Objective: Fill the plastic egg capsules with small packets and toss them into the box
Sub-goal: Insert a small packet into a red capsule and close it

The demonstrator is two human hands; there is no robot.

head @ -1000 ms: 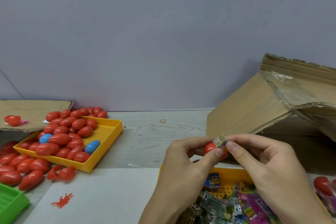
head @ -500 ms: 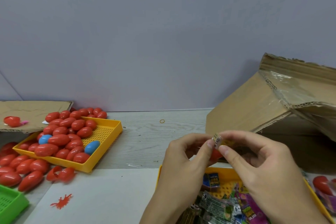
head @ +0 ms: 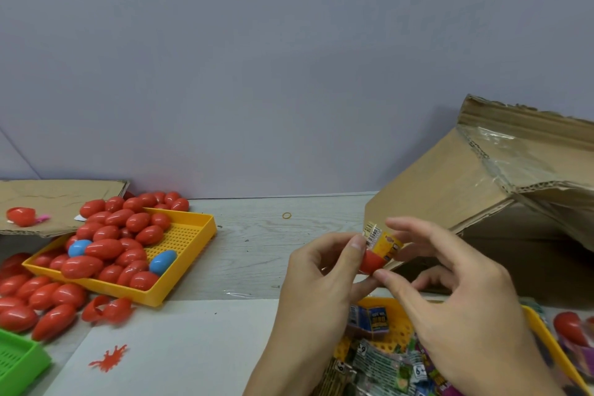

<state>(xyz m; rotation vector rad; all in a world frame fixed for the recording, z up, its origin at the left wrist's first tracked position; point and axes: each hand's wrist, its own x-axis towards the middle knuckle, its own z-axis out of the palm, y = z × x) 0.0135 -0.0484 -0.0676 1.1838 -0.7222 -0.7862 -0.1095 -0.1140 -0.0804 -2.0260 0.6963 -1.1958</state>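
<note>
At the near edge, a yellow tray [head: 400, 325] holds small packets [head: 382, 363]. Just above it, the left hand [head: 321, 283] pinches a red capsule half [head: 372, 262] with a packet [head: 384, 243] sticking out. The right hand [head: 450, 292] has its fingers loosened, and its thumb touches the capsule. Farther left, a second yellow tray [head: 186, 235] holds red and blue egg capsules [head: 106, 249]. The cardboard box [head: 450, 196] lies tipped at far right.

Left hand [head: 318, 276] pinching red capsule half [head: 373, 262] — packet [head: 383, 243] sticking out, right hand [head: 456, 299] spread beside, box [head: 450, 190] behind

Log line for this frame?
left hand: grips capsule half | packet: sticks out of it | right hand: fingers by packet, grip unclear
</note>
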